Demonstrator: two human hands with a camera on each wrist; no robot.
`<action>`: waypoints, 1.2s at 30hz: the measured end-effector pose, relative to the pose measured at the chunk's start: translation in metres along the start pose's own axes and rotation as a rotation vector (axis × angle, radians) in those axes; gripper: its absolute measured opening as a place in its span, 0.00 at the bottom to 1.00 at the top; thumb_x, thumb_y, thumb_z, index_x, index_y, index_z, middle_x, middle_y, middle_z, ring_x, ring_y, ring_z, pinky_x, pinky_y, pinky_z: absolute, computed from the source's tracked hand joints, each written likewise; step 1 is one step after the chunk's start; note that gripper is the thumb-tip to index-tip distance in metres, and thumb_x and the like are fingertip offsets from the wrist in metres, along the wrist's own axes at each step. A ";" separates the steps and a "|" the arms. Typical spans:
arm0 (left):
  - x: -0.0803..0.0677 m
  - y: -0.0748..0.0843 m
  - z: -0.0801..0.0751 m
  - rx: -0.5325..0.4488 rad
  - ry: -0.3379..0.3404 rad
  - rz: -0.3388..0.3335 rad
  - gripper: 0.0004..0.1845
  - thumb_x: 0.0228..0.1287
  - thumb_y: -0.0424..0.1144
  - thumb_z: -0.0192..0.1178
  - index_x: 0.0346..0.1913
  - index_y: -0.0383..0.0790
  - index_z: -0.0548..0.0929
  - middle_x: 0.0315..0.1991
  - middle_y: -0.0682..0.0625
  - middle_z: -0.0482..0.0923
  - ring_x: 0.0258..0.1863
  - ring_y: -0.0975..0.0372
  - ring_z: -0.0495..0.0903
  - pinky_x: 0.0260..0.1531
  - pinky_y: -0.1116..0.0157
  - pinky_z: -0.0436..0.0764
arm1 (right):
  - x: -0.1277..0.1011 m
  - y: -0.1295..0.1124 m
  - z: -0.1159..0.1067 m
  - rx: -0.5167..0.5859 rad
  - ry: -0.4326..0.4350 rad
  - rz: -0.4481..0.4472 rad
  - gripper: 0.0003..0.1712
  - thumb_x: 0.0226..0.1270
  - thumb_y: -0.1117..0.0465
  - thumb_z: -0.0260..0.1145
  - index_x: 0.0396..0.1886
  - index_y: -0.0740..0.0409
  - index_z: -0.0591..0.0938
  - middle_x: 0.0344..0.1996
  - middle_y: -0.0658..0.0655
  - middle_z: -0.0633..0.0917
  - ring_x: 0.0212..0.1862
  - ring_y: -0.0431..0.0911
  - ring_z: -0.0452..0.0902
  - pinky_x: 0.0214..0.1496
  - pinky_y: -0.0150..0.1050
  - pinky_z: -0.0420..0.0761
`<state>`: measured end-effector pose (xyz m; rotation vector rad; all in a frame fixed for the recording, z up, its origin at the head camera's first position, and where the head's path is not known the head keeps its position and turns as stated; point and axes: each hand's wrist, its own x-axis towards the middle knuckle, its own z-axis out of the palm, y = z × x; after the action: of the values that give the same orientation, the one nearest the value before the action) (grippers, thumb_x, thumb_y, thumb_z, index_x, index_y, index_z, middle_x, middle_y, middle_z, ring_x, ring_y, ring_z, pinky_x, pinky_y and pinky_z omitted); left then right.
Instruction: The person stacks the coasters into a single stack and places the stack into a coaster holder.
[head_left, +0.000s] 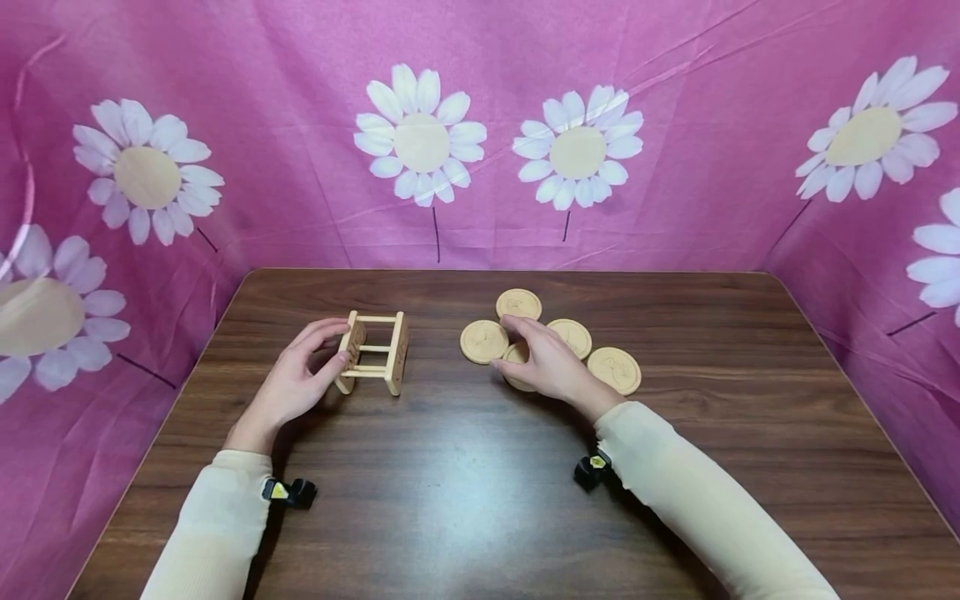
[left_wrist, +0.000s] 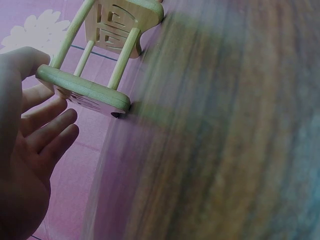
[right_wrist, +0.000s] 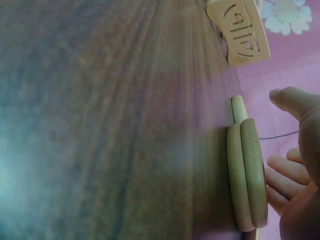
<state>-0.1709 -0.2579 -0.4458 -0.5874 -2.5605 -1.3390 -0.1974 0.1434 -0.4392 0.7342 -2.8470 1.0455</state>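
Observation:
A small wooden rack (head_left: 375, 352) of two end panels joined by thin rails stands left of centre on the table. My left hand (head_left: 330, 343) is at its left end panel, thumb against the panel, fingers relaxed. In the left wrist view the rack (left_wrist: 95, 65) lies just past my straight fingers (left_wrist: 50, 127). Several round wooden coasters (head_left: 613, 370) lie right of centre. My right hand (head_left: 525, 340) rests over one of them. In the right wrist view two stacked coasters (right_wrist: 245, 180) sit under my fingers (right_wrist: 285, 170), and the thumb is lifted clear.
The dark wood-grain table (head_left: 465, 483) is walled on three sides by pink cloth printed with white daisies (head_left: 420, 142). The rack's carved end panel (right_wrist: 242, 32) shows at the top of the right wrist view.

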 end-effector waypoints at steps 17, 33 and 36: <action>0.000 0.001 0.001 0.001 -0.003 -0.007 0.21 0.75 0.25 0.63 0.68 0.27 0.80 0.70 0.34 0.77 0.58 0.81 0.74 0.64 0.85 0.73 | 0.012 0.003 0.005 -0.022 -0.048 0.029 0.44 0.67 0.51 0.79 0.74 0.70 0.75 0.71 0.68 0.81 0.75 0.61 0.75 0.82 0.56 0.72; -0.001 0.001 0.001 -0.006 0.004 0.002 0.21 0.74 0.24 0.63 0.68 0.27 0.80 0.69 0.34 0.77 0.58 0.81 0.75 0.64 0.84 0.74 | 0.019 -0.001 0.010 -0.113 -0.099 0.037 0.48 0.68 0.49 0.78 0.77 0.73 0.71 0.74 0.72 0.77 0.78 0.65 0.71 0.84 0.57 0.69; -0.001 0.001 0.001 -0.012 0.004 0.001 0.21 0.74 0.24 0.62 0.68 0.27 0.80 0.69 0.34 0.77 0.58 0.81 0.75 0.63 0.84 0.75 | 0.021 -0.001 0.012 -0.125 -0.103 0.043 0.49 0.67 0.49 0.78 0.77 0.73 0.70 0.74 0.72 0.77 0.78 0.65 0.70 0.85 0.57 0.68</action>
<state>-0.1698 -0.2563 -0.4460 -0.5880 -2.5508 -1.3546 -0.2139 0.1262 -0.4439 0.7409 -2.9946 0.8477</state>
